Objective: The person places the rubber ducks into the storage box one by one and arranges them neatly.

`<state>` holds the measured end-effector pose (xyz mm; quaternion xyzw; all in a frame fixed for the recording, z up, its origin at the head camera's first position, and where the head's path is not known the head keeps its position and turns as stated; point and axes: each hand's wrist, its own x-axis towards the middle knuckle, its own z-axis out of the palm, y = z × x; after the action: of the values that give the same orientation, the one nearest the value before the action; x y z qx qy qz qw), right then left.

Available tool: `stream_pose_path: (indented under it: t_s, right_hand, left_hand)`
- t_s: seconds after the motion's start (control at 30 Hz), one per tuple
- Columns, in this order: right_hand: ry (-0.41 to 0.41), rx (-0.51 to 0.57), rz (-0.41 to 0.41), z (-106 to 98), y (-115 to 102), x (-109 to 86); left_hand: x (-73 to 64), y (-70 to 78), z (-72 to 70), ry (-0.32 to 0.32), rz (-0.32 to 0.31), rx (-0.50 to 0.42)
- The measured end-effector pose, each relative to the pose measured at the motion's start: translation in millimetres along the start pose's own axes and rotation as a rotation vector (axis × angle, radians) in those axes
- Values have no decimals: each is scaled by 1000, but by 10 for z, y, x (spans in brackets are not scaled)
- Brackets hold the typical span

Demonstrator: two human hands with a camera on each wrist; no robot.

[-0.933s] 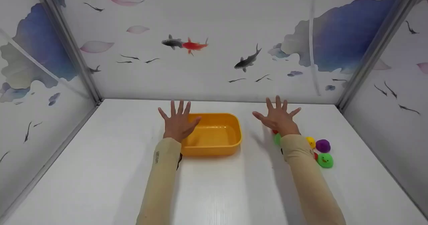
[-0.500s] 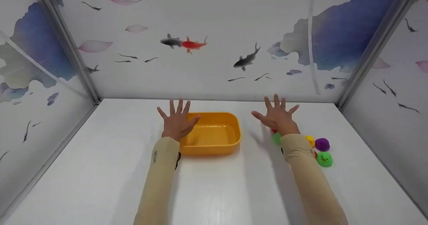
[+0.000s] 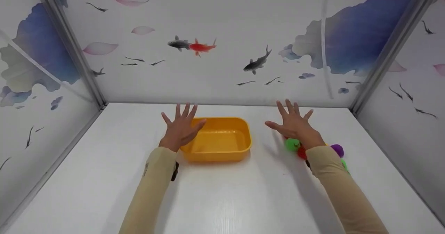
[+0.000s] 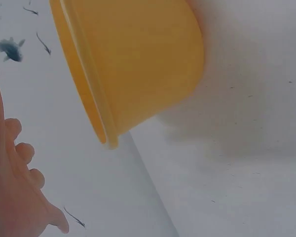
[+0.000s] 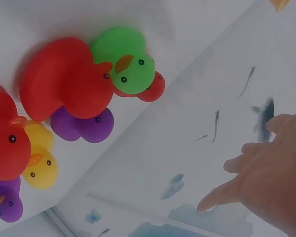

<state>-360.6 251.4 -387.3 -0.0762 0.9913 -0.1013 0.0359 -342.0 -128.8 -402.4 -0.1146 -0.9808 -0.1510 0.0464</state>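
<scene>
- Yellow-orange rounded-rectangular basin (image 3: 222,142), smooth-walled with a turned-out rim: it is sitting upright near the middle of a smooth white table (image 3: 222,199), hollow side up.
- Left hand (image 3: 179,131), bare: I am spreading its fingers wide, thumb pointing towards the basin; it is hovering at the basin's left end, holding nothing, and the left wrist view is showing a gap between the two.
- Right hand (image 3: 295,126), bare: I am spreading it wide too, thumb pointing left; it is hovering near the toy ducks, holding nothing and showing apart from them in the right wrist view.
- Toy ducks, smooth, round-headed, clustering on the table to the basin's right: a green duck (image 5: 123,61) with an orange bill is sitting beside a large red duck (image 5: 66,81); a smaller red duck (image 5: 153,89) is showing partly behind the green one; a purple duck (image 5: 84,124) and a yellow duck (image 5: 39,160) are sitting near; a second large red duck (image 5: 7,138) and a second purple duck (image 5: 7,197) are lying at that view's edge.
- Tan long sleeves (image 3: 147,192), one pair: they are covering my forearms, the right one hiding part of the cluster.
- White back panel (image 3: 208,15), printed with fish and petals: it is standing behind the table, between grey metal posts (image 3: 389,53).
</scene>
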Motion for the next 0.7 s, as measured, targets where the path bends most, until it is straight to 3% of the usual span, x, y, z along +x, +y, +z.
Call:
stream_pose_path:
  t_s: [0.17,0.33,0.5,0.7]
  right_hand:
    - [13,82,-27,-55,39,-167]
    - [60,183,-39,-79,74,-364]
    - [130,266,-62,-36,120,-544]
    - [174,399,-61,50,253,-671]
  left_hand:
    - [-114,18,31,-10,-3,-90]
    - [-247,71,64,16,-28,-253]
    - [-377,45,107,75,-66,-426]
    - [-521,-89,175,163,-133,-693]
